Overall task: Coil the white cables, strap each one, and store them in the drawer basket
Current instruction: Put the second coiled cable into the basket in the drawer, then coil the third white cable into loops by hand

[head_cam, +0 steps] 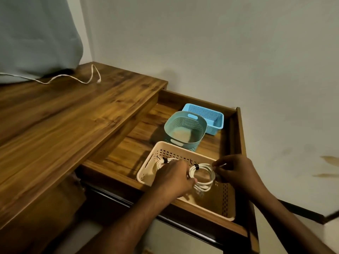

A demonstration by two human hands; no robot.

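Nearest: your left hand [174,177] curls over the near-left edge of a strapped white coil [203,176], fingers gripping its loops. Your right hand [236,173] sits at the coil's right side, fingertips pinching something small there; whether that is the cable's end or just the loop you cannot tell from here.

The coil hangs just above the floor of the cream basket [227,198], inside the open drawer [240,136]. A second strapped coil [165,162] already lies at the basket's far-left end, partly hidden by your left hand.

Step in hand looks like storing. Next: lower the coil flat beside the first, then let go with both hands.

Farther in: a teal basket [185,129] and a blue basket [211,116], neither holding cable. Farthest, on the tabletop [73,110], one loose white cable [73,77] remains uncoiled.
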